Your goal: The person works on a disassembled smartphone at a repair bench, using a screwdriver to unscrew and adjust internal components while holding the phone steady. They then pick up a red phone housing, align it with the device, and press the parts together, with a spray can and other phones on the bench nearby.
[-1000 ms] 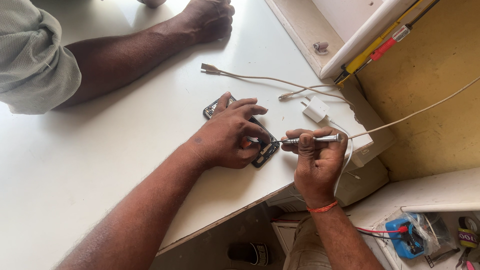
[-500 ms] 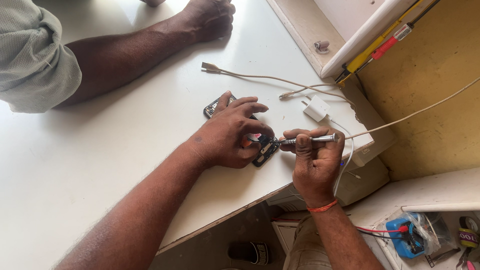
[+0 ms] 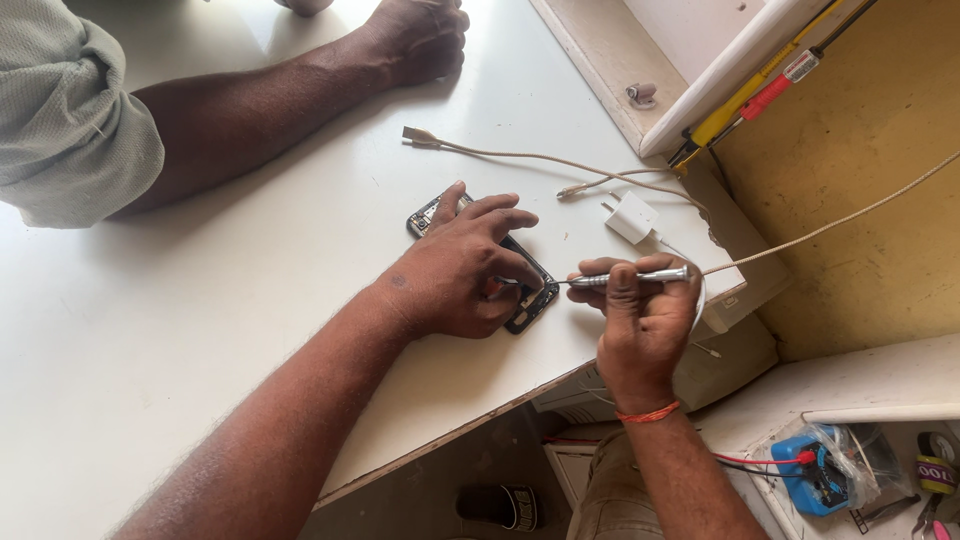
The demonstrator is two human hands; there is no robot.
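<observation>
Near the middle of the frame, the fingertips of the left hand [image 3: 455, 275] press down spread on a dark opened phone [image 3: 528, 296] that lies flat on the white table [image 3: 200, 330], pinning it rather than wrapping it, with only its upper left corner and lower right end showing past the fingers; just right of it the right hand [image 3: 640, 320] is clenched around a slim silver screwdriver [image 3: 630, 278], held level with its fine tip pointing left and meeting the phone's lower right end. Around that wrist sits an orange thread band [image 3: 648, 412]. Above the hands a beige cable [image 3: 520, 157] trails across the table toward a white charger plug [image 3: 631, 217], and another pale cord [image 3: 840, 225] runs off to the right edge. At the upper left of the frame another person's forearm [image 3: 260, 110] in a grey-green sleeve [image 3: 70, 120] rests on the table, its fist at the top centre. In the upper right, yellow and red tools [image 3: 760, 95] lie along a white ledge; at the lower right a blue device [image 3: 815, 475] sits in clear plastic
</observation>
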